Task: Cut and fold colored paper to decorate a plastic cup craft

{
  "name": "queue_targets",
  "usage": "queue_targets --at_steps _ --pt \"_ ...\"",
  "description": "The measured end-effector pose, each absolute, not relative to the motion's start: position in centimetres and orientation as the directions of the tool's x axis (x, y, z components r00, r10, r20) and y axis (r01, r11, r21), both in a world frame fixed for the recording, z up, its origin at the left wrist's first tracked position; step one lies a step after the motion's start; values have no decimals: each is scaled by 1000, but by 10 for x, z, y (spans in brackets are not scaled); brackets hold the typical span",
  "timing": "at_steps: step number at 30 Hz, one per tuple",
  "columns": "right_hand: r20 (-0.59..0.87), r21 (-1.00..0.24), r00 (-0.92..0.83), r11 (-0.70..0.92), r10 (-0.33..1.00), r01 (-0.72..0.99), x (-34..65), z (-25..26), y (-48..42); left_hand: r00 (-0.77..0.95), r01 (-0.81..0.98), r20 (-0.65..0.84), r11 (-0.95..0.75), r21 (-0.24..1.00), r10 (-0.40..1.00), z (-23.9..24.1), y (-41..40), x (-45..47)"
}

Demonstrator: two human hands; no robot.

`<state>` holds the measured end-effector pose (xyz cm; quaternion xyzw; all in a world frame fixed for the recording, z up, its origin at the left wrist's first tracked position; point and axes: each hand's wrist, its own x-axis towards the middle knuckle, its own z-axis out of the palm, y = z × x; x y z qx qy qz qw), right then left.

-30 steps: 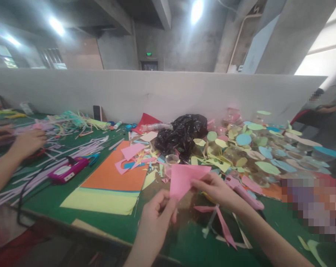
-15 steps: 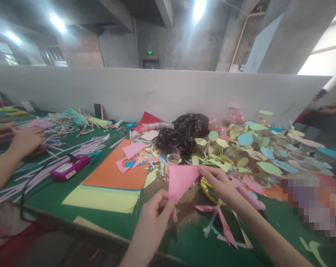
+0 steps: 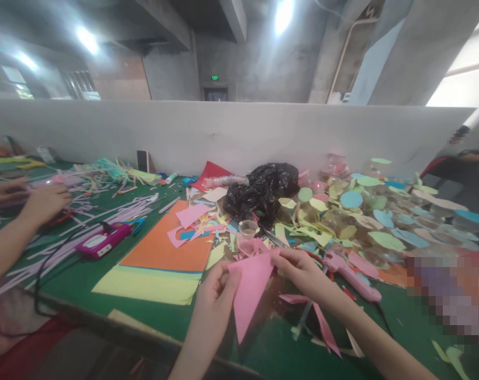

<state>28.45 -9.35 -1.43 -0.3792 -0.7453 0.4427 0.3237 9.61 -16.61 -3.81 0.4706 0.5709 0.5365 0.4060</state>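
Observation:
A pink paper triangle (image 3: 250, 298) hangs point-down between my two hands, just above the green table. My left hand (image 3: 216, 290) pinches its upper left corner, thumb in front. At the upper right corner, my right hand (image 3: 298, 266) is closed on the same paper. Behind the paper stands a small clear plastic cup (image 3: 247, 229). A pink glue gun (image 3: 354, 277) lies just right of my right hand, and scissors (image 3: 276, 239) rest partly hidden behind the paper. Pink paper strips (image 3: 325, 330) lie under my right forearm.
Orange and yellow sheets (image 3: 166, 245) lie stacked on the left. Behind sits a black plastic bag (image 3: 263, 192). Clear cups with coloured paper discs (image 3: 350, 199) crowd the right. A co-worker's hands (image 3: 45, 203) work at far left, near a magenta device (image 3: 103, 240) with a cable.
My hands have turned the pink paper so its point now faces down. The left hand moved up to the upper left corner; the right hand shifted slightly left and down.

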Motion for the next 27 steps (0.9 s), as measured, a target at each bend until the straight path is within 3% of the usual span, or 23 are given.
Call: queue_targets --at_steps 13,21,27 --pt "175 -959 -528 266 831 102 285 -12 -91 -221 84 34 -16 996 975 -34 -171 103" --pt "168 -955 -506 266 846 128 286 -15 -89 -281 50 39 -26 998 959 -28 -174 109" --pt "153 -938 -488 282 859 202 287 -24 -84 -253 135 82 -49 990 964 -36 -170 103"
